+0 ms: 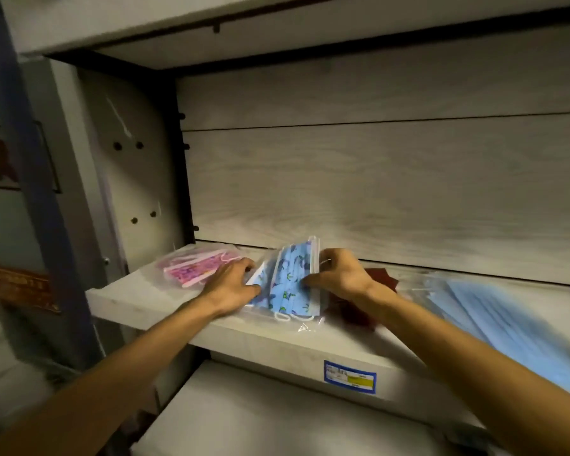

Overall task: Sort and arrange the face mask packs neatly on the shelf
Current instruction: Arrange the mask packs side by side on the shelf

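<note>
Head view looks down at a pale wood-grain shelf (pixel 165 311), where a clear pack of blue patterned masks (pixel 288 284) lies near the front edge. Both hands are on this pack: the left hand (pixel 232 284) rests along its left side with fingers curled over the edge, and the right hand (pixel 339 273) pinches its right edge near the top, fingers bent round the plastic. Left of the blue patterned pack, touching the left hand's fingertips, lies a pack of pink masks (pixel 191 266). Right of it sits something dark red (pixel 356 312) (too dim to identify), and further right a blurred pack of plain blue masks (pixel 494 311). Below the pack, a blue-and-yellow label (pixel 349 376) is stuck on the shelf's front face.
</note>
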{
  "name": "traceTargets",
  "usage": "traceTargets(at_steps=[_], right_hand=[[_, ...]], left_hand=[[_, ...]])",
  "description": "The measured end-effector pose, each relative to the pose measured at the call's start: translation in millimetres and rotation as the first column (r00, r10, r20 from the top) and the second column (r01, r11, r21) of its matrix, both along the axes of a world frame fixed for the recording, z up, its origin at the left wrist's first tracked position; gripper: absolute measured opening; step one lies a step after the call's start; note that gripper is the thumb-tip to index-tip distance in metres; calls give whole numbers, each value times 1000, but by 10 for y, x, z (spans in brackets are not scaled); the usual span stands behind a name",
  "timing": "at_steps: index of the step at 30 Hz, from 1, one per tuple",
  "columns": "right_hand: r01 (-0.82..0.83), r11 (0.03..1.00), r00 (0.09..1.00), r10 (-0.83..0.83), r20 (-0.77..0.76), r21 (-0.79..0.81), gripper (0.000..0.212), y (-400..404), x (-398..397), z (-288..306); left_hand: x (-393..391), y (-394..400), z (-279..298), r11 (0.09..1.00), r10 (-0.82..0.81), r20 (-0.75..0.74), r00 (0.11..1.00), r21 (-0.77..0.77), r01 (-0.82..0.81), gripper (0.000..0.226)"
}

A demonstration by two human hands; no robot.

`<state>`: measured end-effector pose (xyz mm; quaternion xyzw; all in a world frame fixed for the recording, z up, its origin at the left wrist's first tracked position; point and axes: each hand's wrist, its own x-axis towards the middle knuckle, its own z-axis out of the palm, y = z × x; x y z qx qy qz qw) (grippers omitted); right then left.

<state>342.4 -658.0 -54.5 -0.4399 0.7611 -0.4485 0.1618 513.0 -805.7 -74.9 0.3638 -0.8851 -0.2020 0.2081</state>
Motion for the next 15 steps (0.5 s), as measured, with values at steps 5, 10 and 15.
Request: traceTargets(at_steps=[5,10,15], right_hand=[[205,952,911,-101,-401,226,65,-240,-41,-96],[289,933,863,-157,-480,214,92,-208,-61,-126],[323,933,766,-159,-623,159,75,230,-11,-100]], left_hand=[[-57,-387,-73,991,-105,-109,989,-94,95,50],[-166,-372,-65,956,-291,-27,956,-54,289,32],[-166,-178,37,952,-262,232,937,-95,290,57]])
